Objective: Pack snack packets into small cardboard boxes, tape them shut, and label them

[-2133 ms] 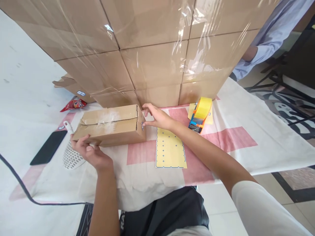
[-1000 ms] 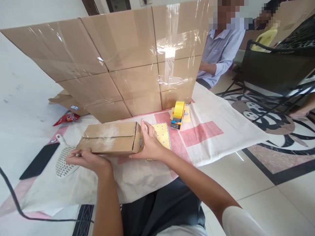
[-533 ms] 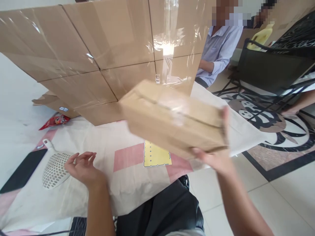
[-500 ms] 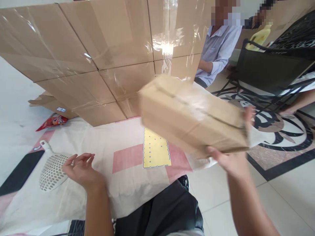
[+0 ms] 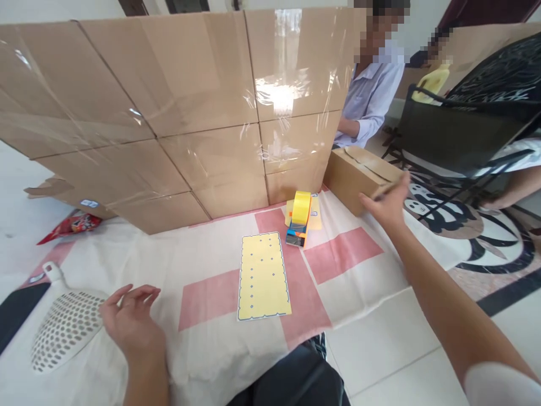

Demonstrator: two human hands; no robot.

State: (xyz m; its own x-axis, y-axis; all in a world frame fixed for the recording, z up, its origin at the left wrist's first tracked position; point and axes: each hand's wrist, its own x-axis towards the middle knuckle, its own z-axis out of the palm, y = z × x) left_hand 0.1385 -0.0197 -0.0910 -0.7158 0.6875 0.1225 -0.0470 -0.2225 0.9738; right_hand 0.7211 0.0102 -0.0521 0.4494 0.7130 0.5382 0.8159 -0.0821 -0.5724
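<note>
My right hand (image 5: pixel 387 206) grips the near end of a closed brown cardboard box (image 5: pixel 359 175), which rests at the table's right edge beside a wall of taped cartons. Palm up, with its fingers loosely curled and apart, my left hand (image 5: pixel 132 316) holds nothing. Just left of it lies a white perforated strainer (image 5: pixel 67 324) with a short handle. Between the hands, a yellow card (image 5: pixel 262 276) with a blue scalloped border is flat on the cloth. Behind the card stands a tape dispenser (image 5: pixel 299 219) with a yellow roll, over another pale yellow piece (image 5: pixel 315 213).
Stacked cartons (image 5: pixel 203 113) wrapped in clear tape form a wall along the table's back. A red packet (image 5: pixel 71 226) and a dark flat object (image 5: pixel 19 310) lie at the left. Beyond the right edge are a person in a light shirt (image 5: pixel 376 90) and a dark chair (image 5: pixel 460 135).
My right hand has carried the box from above the table back and right, down to the table's right edge. The tape dispenser has come into view. My left hand keeps its loose pose.
</note>
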